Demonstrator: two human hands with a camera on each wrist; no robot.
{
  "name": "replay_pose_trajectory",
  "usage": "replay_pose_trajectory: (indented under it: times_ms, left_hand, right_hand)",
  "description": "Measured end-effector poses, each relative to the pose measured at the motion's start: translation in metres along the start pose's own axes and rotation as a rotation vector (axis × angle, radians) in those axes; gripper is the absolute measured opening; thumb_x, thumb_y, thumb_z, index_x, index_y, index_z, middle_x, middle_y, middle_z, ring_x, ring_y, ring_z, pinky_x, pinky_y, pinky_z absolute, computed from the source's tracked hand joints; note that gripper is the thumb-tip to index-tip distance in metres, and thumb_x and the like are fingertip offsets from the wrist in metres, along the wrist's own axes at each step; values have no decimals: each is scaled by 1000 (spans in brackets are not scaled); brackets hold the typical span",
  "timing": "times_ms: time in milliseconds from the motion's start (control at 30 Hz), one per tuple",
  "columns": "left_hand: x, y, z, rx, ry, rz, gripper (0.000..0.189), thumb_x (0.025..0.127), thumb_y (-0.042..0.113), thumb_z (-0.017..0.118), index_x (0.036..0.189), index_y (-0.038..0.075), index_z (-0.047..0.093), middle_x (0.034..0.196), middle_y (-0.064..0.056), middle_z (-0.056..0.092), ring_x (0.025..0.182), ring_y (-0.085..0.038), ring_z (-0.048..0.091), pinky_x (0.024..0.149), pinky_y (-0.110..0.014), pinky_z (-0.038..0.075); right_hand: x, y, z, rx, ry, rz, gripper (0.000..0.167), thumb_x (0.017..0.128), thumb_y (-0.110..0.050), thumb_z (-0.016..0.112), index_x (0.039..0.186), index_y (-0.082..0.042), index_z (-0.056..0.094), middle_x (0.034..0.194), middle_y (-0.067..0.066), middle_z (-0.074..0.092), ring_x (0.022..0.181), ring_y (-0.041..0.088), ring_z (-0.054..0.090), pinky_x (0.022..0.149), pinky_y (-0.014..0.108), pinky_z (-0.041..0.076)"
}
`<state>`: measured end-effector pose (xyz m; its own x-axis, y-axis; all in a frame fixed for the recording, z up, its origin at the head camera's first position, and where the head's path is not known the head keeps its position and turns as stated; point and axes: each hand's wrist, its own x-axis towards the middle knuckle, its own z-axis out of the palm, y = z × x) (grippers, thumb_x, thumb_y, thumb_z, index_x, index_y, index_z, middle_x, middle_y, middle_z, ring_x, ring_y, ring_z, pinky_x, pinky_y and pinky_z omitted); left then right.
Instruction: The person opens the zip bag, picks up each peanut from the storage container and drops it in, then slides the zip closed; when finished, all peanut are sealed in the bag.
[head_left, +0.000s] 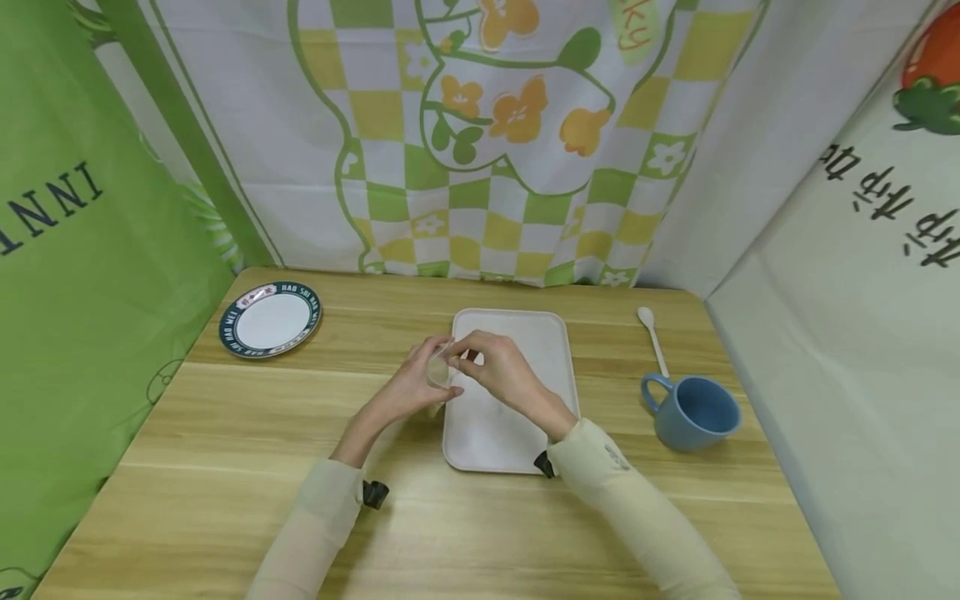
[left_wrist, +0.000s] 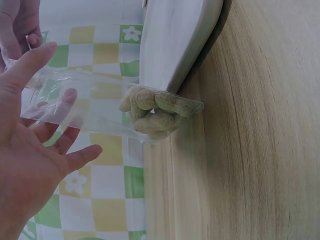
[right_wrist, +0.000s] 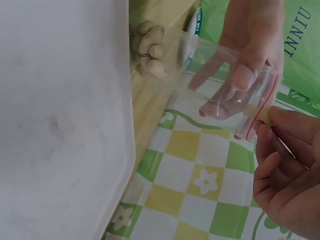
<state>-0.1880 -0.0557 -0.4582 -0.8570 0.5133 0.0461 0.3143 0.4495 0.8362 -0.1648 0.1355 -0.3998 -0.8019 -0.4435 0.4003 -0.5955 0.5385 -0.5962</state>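
My left hand [head_left: 405,385] holds a clear zip bag [left_wrist: 97,92] near its mouth, thumb on one side and fingers on the other. Several unshelled peanuts [left_wrist: 155,111] lie in the bag's bottom, which hangs low beside the white tray [head_left: 510,437]. At the red-lined mouth, my right hand [head_left: 504,371] pinches one peanut [right_wrist: 265,116] between thumb and fingertips; part of it is covered by the fingers. Both hands are over the tray's left side.
A white plate with a dark green rim [head_left: 309,304] lies at the back left. On the right stand a blue mug [head_left: 690,421] and, behind it, a white spoon [head_left: 654,340]. Patterned curtains [head_left: 480,221] close off the table's back and sides.
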Motion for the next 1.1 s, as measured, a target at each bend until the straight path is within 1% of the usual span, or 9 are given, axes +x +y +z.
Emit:
replay_pose_trajectory:
  times_ms: [233, 433, 533, 600, 767, 833, 933, 1033, 1100]
  left_hand:
    - [0, 0, -1, -1, -1, 26, 80, 81, 31, 79, 144, 15, 33, 147, -11, 35, 135, -35, 31, 100, -58, 40]
    - [1, 0, -1, -6, 3, 11, 80, 80, 30, 79, 144, 17, 33, 146, -12, 35, 134, -36, 32, 100, -59, 39]
    - [1, -1, 0, -1, 16, 12, 80, 80, 27, 79, 144, 16, 33, 137, -13, 44, 134, -35, 33, 102, -59, 37]
    - [1, -2, 1, 2, 29, 19, 81, 79, 26, 80, 144, 11, 33, 131, -13, 46, 134, -35, 33, 104, -59, 34]
    - [0, -3, 4, -6, 84, 40, 86, 78, 24, 81, 143, 1, 28, 122, -14, 47, 127, -36, 39, 104, -56, 36]
    - [0, -4, 5, -10, 109, 49, 88, 77, 23, 82, 142, 0, 27, 117, -13, 48, 122, -34, 43, 102, -54, 38]
    - [0, -7, 6, 5, 146, 56, 90, 73, 23, 85, 141, 2, 28, 113, -10, 48, 113, -30, 45, 95, -48, 43]
    - [2, -9, 8, 34, 194, 103, 90, 69, 16, 87, 138, 0, 31, 111, -10, 50, 107, -30, 46, 90, -46, 46]
    - [2, -9, 10, 53, 219, 131, 91, 67, 12, 88, 137, -2, 32, 109, -10, 51, 107, -31, 46, 90, -46, 46]
  right_hand:
    - [1, 4, 4, -18, -27, 15, 13, 85, -2, 71, 98, -3, 73, 93, 6, 71, 78, 15, 62, 69, 28, 52]
    - [1, 0, 0, -38, 17, -2, 15, 85, -2, 71, 100, -2, 73, 90, 4, 69, 75, 13, 59, 63, 28, 50]
    - [-1, -1, -4, -50, 56, 32, 15, 87, -4, 69, 102, -3, 72, 90, 3, 68, 75, 12, 59, 61, 25, 48]
    - [-3, -1, -7, -61, 82, 64, 15, 89, -8, 68, 103, -4, 72, 90, 2, 68, 74, 11, 59, 61, 24, 47]
    - [-11, -3, -7, -94, 127, 139, 13, 91, -15, 67, 99, -6, 72, 87, 0, 67, 72, 12, 58, 59, 25, 46]
    - [-15, -6, -4, -101, 114, 167, 12, 90, -19, 68, 95, -8, 72, 86, 0, 67, 71, 13, 58, 58, 25, 46]
    - [-17, -10, 4, -119, 48, 227, 17, 89, -28, 69, 90, -11, 72, 85, -2, 66, 70, 12, 58, 56, 24, 45]
    - [-16, -15, 11, -142, -22, 276, 18, 87, -33, 70, 87, -15, 73, 83, -3, 65, 69, 9, 56, 55, 24, 45]
    - [-16, -16, 14, -155, -54, 290, 16, 87, -32, 70, 85, -16, 73, 80, -5, 65, 68, 7, 55, 54, 24, 45]
